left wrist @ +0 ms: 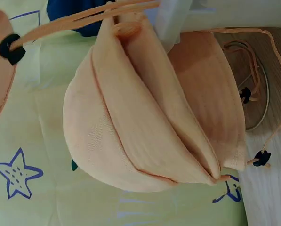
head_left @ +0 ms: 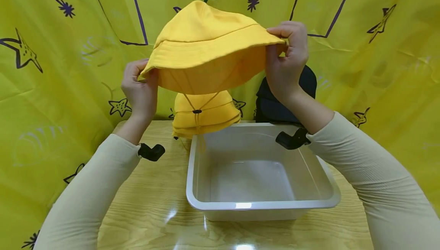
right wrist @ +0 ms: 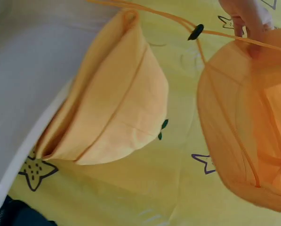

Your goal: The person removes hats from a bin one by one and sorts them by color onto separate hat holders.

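Note:
A yellow bucket hat [head_left: 206,32] is held up in the air by its brim, above a light plastic bin. My left hand [head_left: 139,85] pinches the brim at its left end, and my right hand [head_left: 288,55] pinches it at the right end, a little higher. The hat's chin cord, with a black cord lock [head_left: 197,111], dangles below it. Behind, a stack of yellow bucket hats [head_left: 206,114] stands at the bin's back left; the left wrist view shows these stacked hats [left wrist: 126,117] up close. In the right wrist view the raised hat's inside [right wrist: 229,122] shows, with left-hand fingers [right wrist: 253,19] at its edge.
The light plastic bin [head_left: 264,205] stands on a wooden table [head_left: 148,204]. Dark hats [head_left: 276,106] are behind its back right, partly hidden by my right forearm. A yellow patterned curtain [head_left: 378,70] hangs around the table.

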Available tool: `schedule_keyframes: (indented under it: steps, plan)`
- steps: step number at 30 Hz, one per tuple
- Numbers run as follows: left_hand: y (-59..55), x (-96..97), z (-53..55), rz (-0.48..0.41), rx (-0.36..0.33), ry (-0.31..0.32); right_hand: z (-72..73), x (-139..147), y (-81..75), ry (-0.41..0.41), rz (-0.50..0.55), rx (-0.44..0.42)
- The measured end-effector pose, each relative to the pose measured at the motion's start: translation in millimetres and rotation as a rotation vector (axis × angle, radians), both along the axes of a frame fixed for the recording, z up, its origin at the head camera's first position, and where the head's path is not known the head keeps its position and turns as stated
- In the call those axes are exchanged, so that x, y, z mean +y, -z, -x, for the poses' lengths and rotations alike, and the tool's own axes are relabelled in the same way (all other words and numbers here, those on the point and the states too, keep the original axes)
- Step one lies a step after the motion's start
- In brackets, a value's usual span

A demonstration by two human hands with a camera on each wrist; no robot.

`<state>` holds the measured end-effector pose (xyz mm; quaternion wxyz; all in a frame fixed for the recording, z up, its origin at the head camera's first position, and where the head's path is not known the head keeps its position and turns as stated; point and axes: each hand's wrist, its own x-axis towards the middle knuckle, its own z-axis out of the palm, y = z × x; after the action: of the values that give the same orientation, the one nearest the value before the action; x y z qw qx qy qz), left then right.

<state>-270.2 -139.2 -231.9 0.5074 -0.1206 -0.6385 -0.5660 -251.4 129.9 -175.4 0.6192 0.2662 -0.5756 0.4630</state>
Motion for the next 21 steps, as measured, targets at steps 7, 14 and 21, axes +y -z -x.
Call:
schedule_keyframes:
  steps: [7, 14, 21]
  plan:
    - [6.6, 1.3, 2.5, 0.414, 0.403, -0.149, 9.7, -12, -4.5, -0.04, 0.005, 0.049]
    - [4.4, 9.2, -11.8, 0.525, 0.339, -0.066, 9.6, -19, -2.6, -0.017, -0.014, 0.105]
    - [-5.1, 14.7, -13.4, 0.51, 0.423, -0.048, 9.6, -30, -2.1, 0.001, -0.066, 0.204]
